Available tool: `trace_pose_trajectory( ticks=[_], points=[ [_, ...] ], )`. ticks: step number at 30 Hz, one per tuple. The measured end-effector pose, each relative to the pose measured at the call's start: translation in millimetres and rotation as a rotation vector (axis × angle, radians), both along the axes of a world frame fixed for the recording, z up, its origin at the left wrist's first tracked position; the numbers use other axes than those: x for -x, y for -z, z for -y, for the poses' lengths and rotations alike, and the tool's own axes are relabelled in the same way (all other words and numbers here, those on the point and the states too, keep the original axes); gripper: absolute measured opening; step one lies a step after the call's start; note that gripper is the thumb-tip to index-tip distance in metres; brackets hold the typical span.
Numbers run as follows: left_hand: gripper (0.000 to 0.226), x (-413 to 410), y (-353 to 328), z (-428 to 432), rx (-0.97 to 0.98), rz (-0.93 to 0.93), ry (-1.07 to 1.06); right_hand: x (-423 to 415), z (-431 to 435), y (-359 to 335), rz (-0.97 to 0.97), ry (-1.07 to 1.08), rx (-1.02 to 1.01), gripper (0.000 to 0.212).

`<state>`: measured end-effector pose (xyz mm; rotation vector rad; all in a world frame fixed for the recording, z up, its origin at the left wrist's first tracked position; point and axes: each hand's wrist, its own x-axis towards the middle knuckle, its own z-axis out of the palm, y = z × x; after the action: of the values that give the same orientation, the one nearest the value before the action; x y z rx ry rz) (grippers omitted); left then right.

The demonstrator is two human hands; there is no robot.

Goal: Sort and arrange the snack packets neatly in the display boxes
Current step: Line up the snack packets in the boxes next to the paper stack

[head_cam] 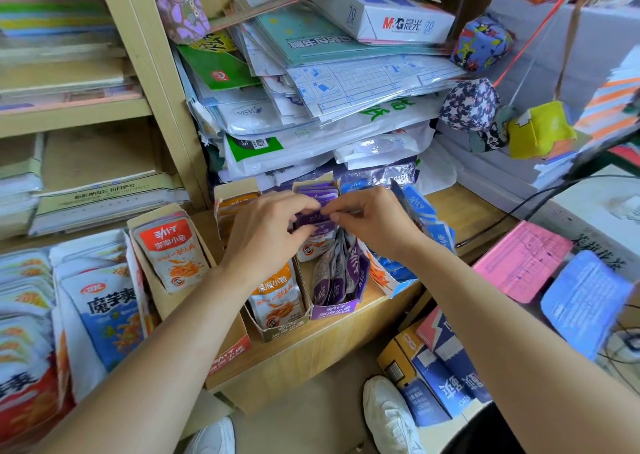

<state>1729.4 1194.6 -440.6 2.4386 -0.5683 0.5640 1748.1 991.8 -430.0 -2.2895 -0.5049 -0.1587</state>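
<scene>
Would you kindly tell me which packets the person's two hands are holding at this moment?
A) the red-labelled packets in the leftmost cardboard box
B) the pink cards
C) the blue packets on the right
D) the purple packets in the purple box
D: the left hand and the right hand both pinch the purple foil snack packets standing in the purple cardboard display box.

The left hand [266, 235] and the right hand [372, 225] are meeting over the purple display box [334, 310], their fingers [341, 209] pinching the top of a purple packet [316, 218] standing among others in it. An orange box [277, 327] is sitting just left of it and a blue box [398, 285] just right, all resting on the wooden desk [311, 349]. A red box [230, 353] with a red packet [173, 256] is leaning farther left.
</scene>
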Motion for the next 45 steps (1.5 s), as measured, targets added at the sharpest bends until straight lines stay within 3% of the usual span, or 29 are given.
trace_pose_trajectory(
  ticks=[4, 7, 11, 14, 17, 23, 30, 35, 38, 45],
  points=[
    [0.007, -3.4, 1.6, 3.3, -0.089, 0.081, -0.094, 10.5, 10.4, -11.7, -0.006, 0.089, -0.049, 0.023],
    [0.020, -6.0, 3.6, 4.3, -0.155, 0.079, -0.169, 26.2, 20.4, -17.9, 0.024, 0.145, 0.056, 0.022],
    [0.027, -2.2, 2.4, 7.6, -0.199, 0.060, -0.200, 44.3, 21.4, -10.1, -0.169, 0.084, 0.274, 0.038],
    [0.035, 7.7, -4.7, 9.7, -0.143, 0.069, -0.174, 45.9, 25.4, -9.0, -0.173, 0.094, 0.272, 0.035],
    [0.028, 25.2, -5.3, 14.9, -0.085, 0.089, -0.057, 48.7, 33.2, -9.7, -0.182, 0.091, 0.241, 0.037],
    [0.053, 57.1, 17.6, 35.2, -0.429, 0.044, -0.078, 51.0, 35.7, -7.8, -0.172, 0.083, 0.214, 0.035],
    [0.056, 60.5, 12.0, 40.5, -0.605, -0.041, -0.201, 48.6, 33.9, -5.2, -0.169, 0.069, 0.233, 0.035],
    [0.019, 56.3, 16.3, 36.0, -0.469, -0.100, -0.125, 49.6, 33.9, -8.2, -0.190, 0.069, 0.210, 0.035],
    [0.020, 50.5, 16.8, 31.0, -0.434, -0.040, -0.149, 49.0, 34.8, -9.3, -0.175, 0.070, 0.211, 0.037],
    [0.018, 37.9, -4.4, 21.3, -0.077, 0.036, -0.195, 47.8, 33.6, -7.2, -0.126, 0.078, 0.190, 0.037]
  ],
)
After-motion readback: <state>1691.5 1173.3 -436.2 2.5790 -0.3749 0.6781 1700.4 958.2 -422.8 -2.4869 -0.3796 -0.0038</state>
